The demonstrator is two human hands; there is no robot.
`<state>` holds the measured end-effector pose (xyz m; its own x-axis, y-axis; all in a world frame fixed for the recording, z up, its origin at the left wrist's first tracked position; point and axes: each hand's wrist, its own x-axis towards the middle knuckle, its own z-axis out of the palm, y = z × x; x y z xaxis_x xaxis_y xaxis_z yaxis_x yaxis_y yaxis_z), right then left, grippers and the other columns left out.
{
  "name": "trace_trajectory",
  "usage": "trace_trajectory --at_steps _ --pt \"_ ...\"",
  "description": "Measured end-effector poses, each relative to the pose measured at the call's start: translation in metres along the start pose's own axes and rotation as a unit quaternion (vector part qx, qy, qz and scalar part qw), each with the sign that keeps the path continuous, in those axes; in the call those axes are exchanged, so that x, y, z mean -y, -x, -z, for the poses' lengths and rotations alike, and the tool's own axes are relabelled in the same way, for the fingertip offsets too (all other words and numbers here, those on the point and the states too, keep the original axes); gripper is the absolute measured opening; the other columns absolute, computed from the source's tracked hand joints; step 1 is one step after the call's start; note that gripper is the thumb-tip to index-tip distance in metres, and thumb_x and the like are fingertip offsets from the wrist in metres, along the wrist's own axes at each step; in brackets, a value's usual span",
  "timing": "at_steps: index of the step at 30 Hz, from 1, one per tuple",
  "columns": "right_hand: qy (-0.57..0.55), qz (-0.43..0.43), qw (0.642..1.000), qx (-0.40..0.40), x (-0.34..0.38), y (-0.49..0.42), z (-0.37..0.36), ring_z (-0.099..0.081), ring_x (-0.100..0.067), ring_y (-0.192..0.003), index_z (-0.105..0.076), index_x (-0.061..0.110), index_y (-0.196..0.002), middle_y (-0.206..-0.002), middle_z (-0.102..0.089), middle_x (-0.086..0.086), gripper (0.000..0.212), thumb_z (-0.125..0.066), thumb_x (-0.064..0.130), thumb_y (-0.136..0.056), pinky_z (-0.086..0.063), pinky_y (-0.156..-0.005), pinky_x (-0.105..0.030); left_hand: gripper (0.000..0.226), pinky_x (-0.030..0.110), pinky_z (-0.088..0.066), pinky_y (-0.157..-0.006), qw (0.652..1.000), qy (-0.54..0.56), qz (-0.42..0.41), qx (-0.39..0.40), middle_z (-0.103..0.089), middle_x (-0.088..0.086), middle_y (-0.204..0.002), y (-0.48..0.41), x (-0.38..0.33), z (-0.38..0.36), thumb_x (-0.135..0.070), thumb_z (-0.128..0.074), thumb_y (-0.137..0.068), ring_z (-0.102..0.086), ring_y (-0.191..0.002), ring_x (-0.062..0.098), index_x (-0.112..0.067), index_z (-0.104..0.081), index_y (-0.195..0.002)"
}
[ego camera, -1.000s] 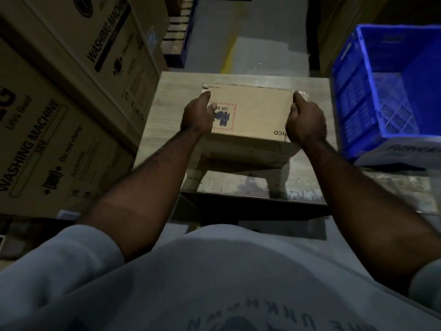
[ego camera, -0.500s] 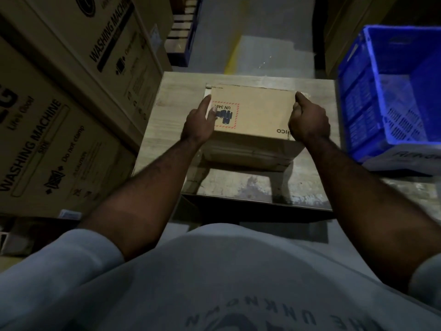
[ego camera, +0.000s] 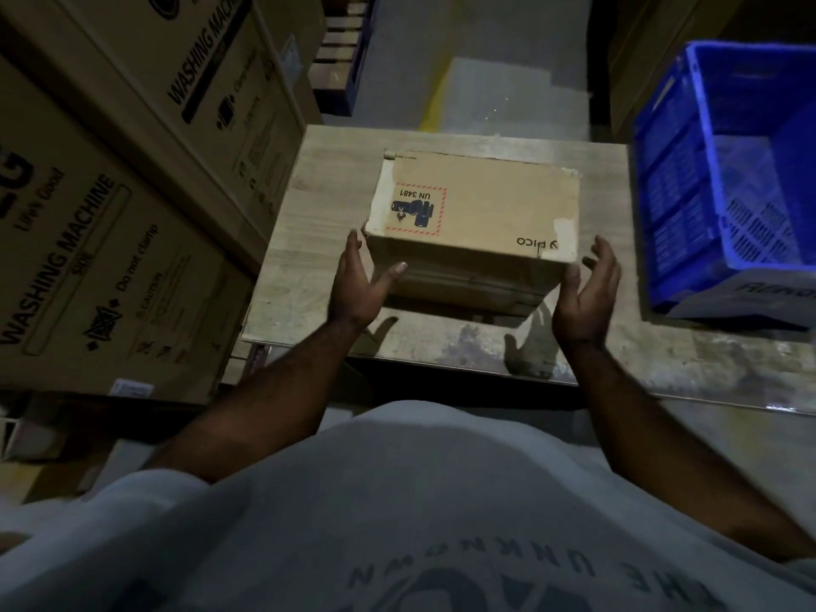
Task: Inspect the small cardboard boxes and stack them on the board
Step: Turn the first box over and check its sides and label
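Note:
A small brown cardboard box (ego camera: 481,205) with a red-bordered "UN 3481" label and the word PICO lies on top of a stack of similar boxes (ego camera: 468,289), which rests on the wooden board (ego camera: 309,258). My left hand (ego camera: 357,287) is at the box's near left corner, fingers straight and spread, thumb near the box's front face. To the right, my right hand (ego camera: 585,293) hovers open by the near right corner, palm turned toward the box. Neither hand grips it.
Large washing machine cartons (ego camera: 110,205) stand stacked along the left. A blue plastic crate (ego camera: 689,183) sits to the right of the board, with a grey bag (ego camera: 759,298) against its front. Bare floor (ego camera: 485,90) lies beyond the board.
Both hands have let go of the top box's sides and drawn back toward me, opening at its near corners. The box stays on the stack.

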<state>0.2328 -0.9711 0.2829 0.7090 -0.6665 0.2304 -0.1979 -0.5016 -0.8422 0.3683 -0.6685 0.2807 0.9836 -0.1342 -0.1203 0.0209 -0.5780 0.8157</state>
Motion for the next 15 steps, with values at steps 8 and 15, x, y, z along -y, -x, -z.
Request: trace_trajectory --at_steps 8,15 --pt "0.053 -0.022 0.987 0.151 -0.018 0.008 -0.008 -0.056 -0.032 -0.128 -0.042 0.006 -0.152 -0.142 -0.056 -0.019 0.072 -0.033 0.058 -0.103 -0.043 -0.1 -0.033 0.048 0.03 -0.043 -0.091 0.994 0.017 0.063 0.088 -0.061 0.007 -0.137 0.002 -0.017 -0.002 -0.046 -0.043 -0.108 -0.057 -0.116 0.02 -0.014 -0.048 -0.145" --pt "0.062 -0.097 0.98 0.161 -0.003 -0.008 -0.01 -0.061 -0.044 -0.121 -0.042 0.011 -0.151 -0.136 -0.064 -0.022 0.048 -0.037 0.04 -0.113 -0.045 -0.09 -0.037 0.053 0.038 -0.051 -0.102 0.992 0.071 0.04 0.1 -0.066 0.001 -0.133 -0.005 -0.021 0.005 -0.054 -0.062 -0.097 -0.06 -0.121 0.019 -0.022 -0.057 -0.139"
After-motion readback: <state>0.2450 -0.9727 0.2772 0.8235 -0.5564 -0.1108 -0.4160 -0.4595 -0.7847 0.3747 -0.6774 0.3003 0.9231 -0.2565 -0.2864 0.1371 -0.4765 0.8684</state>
